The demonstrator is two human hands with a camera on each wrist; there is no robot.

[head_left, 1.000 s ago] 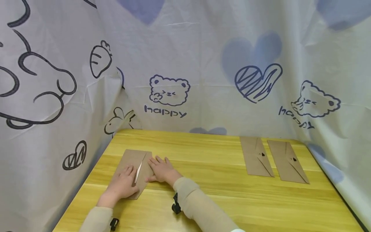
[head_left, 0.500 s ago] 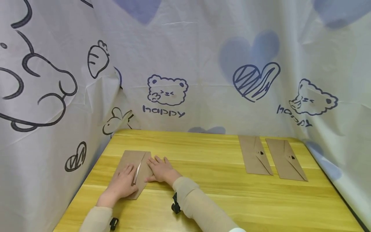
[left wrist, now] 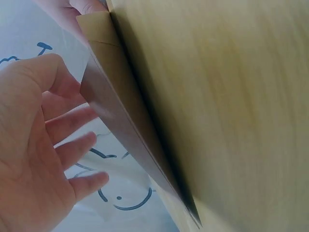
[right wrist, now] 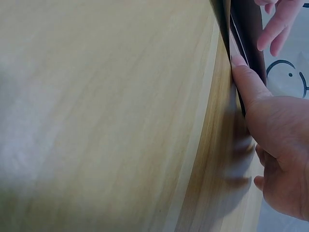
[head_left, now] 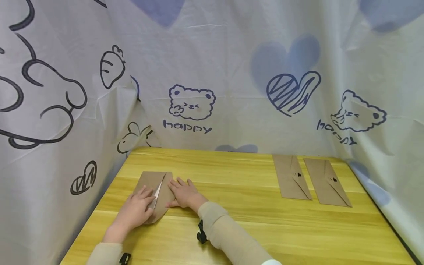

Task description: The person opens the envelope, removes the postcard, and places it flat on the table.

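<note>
A brown paper envelope (head_left: 150,179) lies at the table's left, a pale strip showing in the slit along its flap. My left hand (head_left: 131,211) pinches the flap's edge between thumb and index finger. In the left wrist view, the other fingers of that hand (left wrist: 29,130) spread apart beside the envelope (left wrist: 116,106), whose near end tilts up from the table. Fingers spread, my right hand (head_left: 186,195) rests on the envelope's right edge. In the right wrist view, the thumb of that hand (right wrist: 285,140) lies against the paper.
Two more brown envelopes (head_left: 291,178) (head_left: 328,182), each with a small dark mark on its flap, lie side by side at the back right of the yellow wood-grain table (head_left: 251,228). A white curtain (head_left: 232,73) printed with drawings encloses the back and sides.
My left hand has shifted slightly left and lifted from lying flat to pinching the flap. The slit has widened and the envelope's near end has risen. My right hand has stayed in place.
</note>
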